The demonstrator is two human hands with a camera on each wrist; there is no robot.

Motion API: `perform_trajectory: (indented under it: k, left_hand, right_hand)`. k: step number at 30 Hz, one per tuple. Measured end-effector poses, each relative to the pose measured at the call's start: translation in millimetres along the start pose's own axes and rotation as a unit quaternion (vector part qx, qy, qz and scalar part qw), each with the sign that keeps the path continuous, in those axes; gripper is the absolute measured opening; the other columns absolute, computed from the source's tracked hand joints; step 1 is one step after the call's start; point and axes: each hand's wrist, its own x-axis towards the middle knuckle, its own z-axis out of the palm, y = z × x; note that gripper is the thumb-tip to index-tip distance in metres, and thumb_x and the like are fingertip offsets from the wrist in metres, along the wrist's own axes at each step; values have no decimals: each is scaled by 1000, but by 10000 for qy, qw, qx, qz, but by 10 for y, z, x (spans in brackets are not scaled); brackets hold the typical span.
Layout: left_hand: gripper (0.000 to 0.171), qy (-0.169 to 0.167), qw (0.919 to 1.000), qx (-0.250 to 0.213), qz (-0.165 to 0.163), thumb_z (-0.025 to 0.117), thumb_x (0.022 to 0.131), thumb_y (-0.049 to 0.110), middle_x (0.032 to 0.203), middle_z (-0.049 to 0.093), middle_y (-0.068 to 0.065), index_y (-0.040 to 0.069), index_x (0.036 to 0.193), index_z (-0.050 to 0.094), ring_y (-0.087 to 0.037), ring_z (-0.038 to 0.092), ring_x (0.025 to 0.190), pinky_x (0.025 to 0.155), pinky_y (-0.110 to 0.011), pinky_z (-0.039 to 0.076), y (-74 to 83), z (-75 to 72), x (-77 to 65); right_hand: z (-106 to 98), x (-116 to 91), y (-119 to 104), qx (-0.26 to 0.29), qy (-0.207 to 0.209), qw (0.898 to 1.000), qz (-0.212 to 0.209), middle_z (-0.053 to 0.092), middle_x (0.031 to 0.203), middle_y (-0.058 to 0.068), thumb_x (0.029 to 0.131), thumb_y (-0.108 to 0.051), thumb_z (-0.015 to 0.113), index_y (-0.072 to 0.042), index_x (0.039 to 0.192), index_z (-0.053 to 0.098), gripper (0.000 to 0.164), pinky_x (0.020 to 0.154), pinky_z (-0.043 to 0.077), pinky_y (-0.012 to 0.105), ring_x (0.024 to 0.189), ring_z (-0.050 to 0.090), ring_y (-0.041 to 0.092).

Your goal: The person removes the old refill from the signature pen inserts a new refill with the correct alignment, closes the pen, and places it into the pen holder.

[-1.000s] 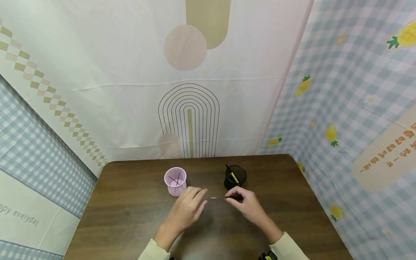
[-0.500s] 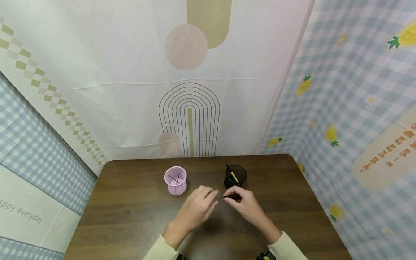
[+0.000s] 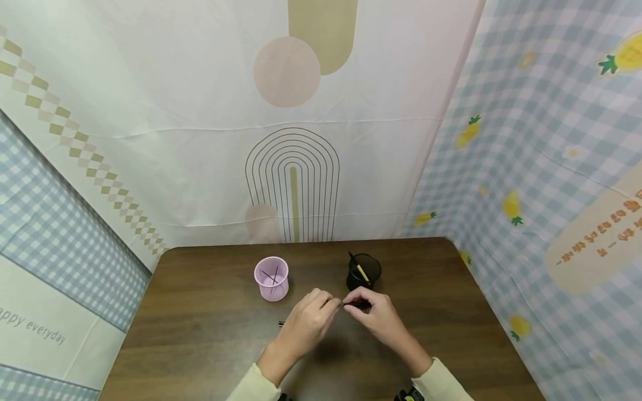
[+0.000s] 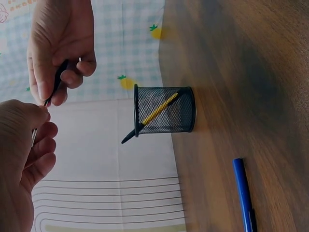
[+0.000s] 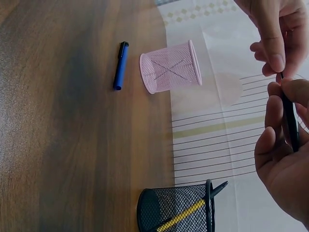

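Observation:
My right hand (image 3: 378, 314) holds a slim black pen barrel (image 5: 291, 121) along its curled fingers, with the tapered end toward my left hand (image 3: 307, 323). A thin refill (image 4: 33, 137) comes out of that end, and my left thumb and fingers pinch it. The two hands' fingertips nearly meet above the table, and they hide most of the refill. A blue pen with a black end (image 5: 121, 67) lies on the table below; in the head view my left hand covers most of it.
A pink mesh cup (image 3: 271, 283) with two thin dark rods stands back left on the brown table (image 3: 200, 312). Back right, behind my right hand, is a black mesh cup (image 4: 183, 128) containing a black-and-yellow pen (image 4: 157, 109). Patterned cloths hang behind and at the sides.
My left hand has moved right to the thin refill, which stuck out bare from my right hand, and now pinches it. My right hand has barely moved; the blue pen's black end has come into view.

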Motion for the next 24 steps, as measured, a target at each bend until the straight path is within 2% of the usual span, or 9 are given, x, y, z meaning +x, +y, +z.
perform_trajectory:
  k: [7, 14, 20, 24]
  left_hand:
    - [6, 67, 10000, -69, 27, 69, 93, 6, 89, 64, 0, 7, 96, 74, -14, 59, 79, 70, -24, 51, 19, 7, 14]
    - [9, 56, 10000, -68, 39, 64, 97, 7, 88, 63, 0, 7, 94, 73, -13, 58, 79, 70, -23, 50, 32, -1, 31]
    - [6, 18, 10000, 59, 21, 67, 95, 7, 88, 63, 0, 8, 94, 73, -14, 58, 79, 69, -24, 50, 31, -13, 39]
    - [5, -19, 9999, 150, 35, 67, 94, 7, 88, 62, 0, 8, 94, 73, -14, 58, 79, 69, -25, 50, 24, -17, 38]
  right_hand:
    - [16, -6, -21, -94, 54, 9999, 73, 75, 90, 8, 87, 2, 78, -10, 95, 72, 15, 63, 56, 23, 74, 64, 4]
    - [-31, 8, -349, -34, 52, 9999, 92, 74, 87, 10, 87, 5, 77, -5, 93, 71, 13, 64, 55, 23, 73, 64, 5]
    - [14, 8, -100, -156, 45, 9998, 119, 75, 91, 12, 87, 3, 77, -9, 95, 72, 15, 64, 55, 22, 75, 64, 3]
    - [9, 3, -29, -115, 9, 9999, 119, 76, 92, 10, 88, -1, 78, -14, 96, 73, 16, 64, 55, 22, 75, 64, 2]
